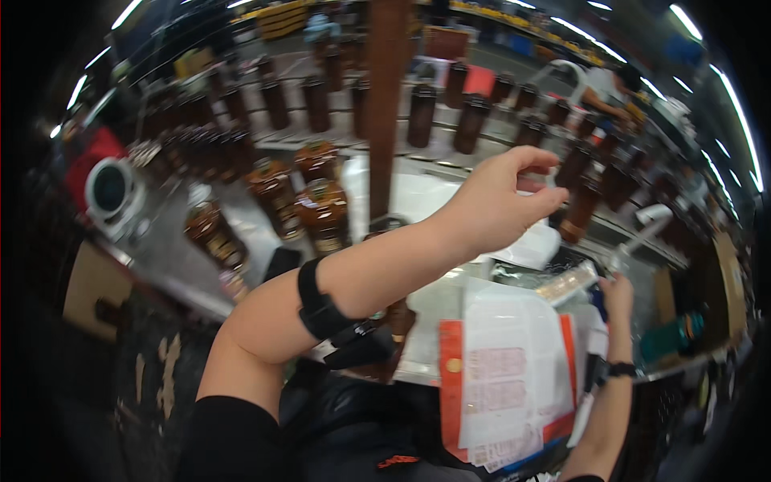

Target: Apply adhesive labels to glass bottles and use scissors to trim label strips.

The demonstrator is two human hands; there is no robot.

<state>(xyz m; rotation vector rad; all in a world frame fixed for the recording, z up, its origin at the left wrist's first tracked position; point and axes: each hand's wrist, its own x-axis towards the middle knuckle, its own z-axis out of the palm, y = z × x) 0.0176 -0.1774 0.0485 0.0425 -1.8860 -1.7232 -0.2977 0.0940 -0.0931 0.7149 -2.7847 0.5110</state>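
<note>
While a cluster of glossy amber bottles point(321, 213) is seen well to the left of the left hand point(514, 197), the bare left forearm point(401, 265) is angled up and rightward, ringed near the elbow by a black strap point(320, 301). The left hand is held raised, thumb and fingers curved and parted, with nothing gripped between them. Below it, white printed sheets point(506, 345) are laid over an orange folder point(451, 386). Left of the right hand point(617, 296), a pale, flat strip point(569, 283) is placed. Just beyond the left fingertips, a reddish-brown, translucent bottle point(582, 210) is seen; whether it is touched cannot be told. The right forearm point(612, 410) is extended upward; because that hand is blurred, whether a slim white rod-like piece point(642, 233) just above it is grasped cannot be told. Below and right of it, a teal bottle point(673, 336) is tilted.
</note>
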